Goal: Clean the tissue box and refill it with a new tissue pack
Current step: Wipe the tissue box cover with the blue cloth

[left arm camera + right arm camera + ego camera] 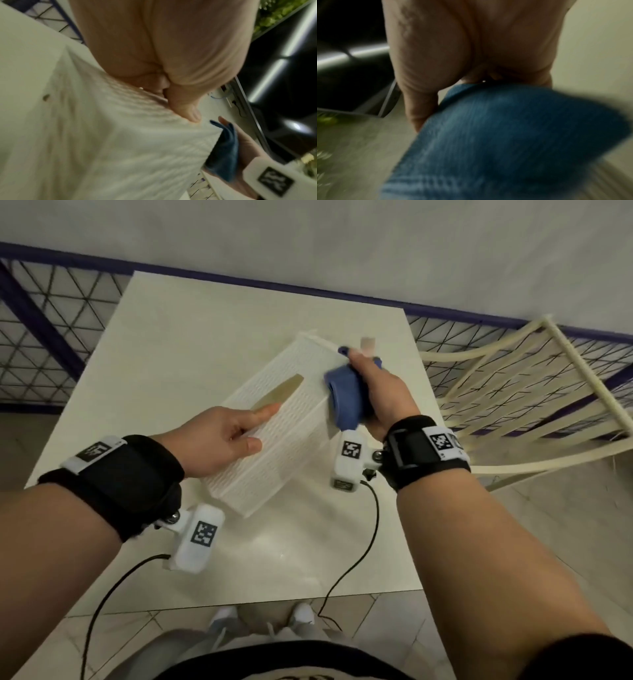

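My right hand [380, 395] is wrapped round a folded blue cloth [347, 397], fingers curled behind it, thumb up top, and the cloth's face sits against the long side of the white tissue box [274, 426], up near its far end. The right wrist cam is mostly blur: blue cloth [496, 142] filling the lower part, palm above, nothing sharper than that.

My left hand [219, 436] lies on top of the box w/ fingers straight, forefinger reaching toward the oval slot [279, 393], thumb on the near edge. No pinch, just pressing down to steady it. The left wrist cam agrees: thumb flat on the ribbed white box [120, 128], cloth [223, 155] at the box's edge beyond.

The box sits diagonally at about the middle of the white table [164, 337], slot facing up and dark, no tissue showing thru it. A small pale tab-like thing [368, 345] lies just past my right hand; can't tell what it is.

Step in hand, as I read it: wiping the box's outside, i.e. the cleaning half. No new tissue pack in any view, so the refill isn't begun.

Next prob. calls for running the cloth along that side while the left hand keeps weight on, since the box looks light and would likely skid. Then the other faces, then find the pack.
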`<action>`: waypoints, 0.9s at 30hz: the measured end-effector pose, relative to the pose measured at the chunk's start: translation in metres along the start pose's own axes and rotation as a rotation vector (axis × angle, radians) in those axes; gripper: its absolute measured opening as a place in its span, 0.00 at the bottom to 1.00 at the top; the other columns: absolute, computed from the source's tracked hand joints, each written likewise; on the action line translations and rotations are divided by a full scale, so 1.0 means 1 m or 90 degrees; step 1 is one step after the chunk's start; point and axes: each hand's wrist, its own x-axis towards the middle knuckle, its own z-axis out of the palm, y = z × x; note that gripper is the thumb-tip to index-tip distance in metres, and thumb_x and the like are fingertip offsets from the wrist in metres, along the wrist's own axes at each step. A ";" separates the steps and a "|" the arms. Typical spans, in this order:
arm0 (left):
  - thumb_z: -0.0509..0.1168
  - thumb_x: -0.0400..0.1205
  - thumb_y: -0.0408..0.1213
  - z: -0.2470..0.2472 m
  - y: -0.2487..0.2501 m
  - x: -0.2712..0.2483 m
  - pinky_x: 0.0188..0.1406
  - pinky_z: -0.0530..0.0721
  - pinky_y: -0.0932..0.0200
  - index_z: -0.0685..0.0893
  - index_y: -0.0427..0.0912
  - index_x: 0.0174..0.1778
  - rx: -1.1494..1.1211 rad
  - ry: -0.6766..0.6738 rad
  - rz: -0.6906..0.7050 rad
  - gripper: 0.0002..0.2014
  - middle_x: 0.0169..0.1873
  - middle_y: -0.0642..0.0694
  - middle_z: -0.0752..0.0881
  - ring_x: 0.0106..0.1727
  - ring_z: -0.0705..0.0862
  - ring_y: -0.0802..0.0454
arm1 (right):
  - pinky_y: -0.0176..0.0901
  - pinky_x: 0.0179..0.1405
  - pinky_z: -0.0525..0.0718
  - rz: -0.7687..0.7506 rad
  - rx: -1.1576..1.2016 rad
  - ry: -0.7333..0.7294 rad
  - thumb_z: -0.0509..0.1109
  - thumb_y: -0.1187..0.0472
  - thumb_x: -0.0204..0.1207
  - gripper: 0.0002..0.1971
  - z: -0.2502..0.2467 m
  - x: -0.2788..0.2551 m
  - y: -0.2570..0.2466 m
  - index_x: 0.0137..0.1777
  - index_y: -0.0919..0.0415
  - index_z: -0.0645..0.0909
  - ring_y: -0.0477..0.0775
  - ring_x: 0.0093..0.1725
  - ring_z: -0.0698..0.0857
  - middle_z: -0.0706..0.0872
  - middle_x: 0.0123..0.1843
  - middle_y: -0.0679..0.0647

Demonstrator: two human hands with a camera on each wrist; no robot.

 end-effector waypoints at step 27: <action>0.74 0.64 0.35 0.025 0.017 0.011 0.74 0.66 0.37 0.66 0.52 0.74 0.293 0.479 0.099 0.41 0.73 0.47 0.73 0.81 0.62 0.44 | 0.60 0.70 0.79 -0.214 -0.052 0.031 0.53 0.38 0.81 0.24 0.037 -0.084 -0.027 0.56 0.51 0.84 0.59 0.65 0.84 0.87 0.62 0.59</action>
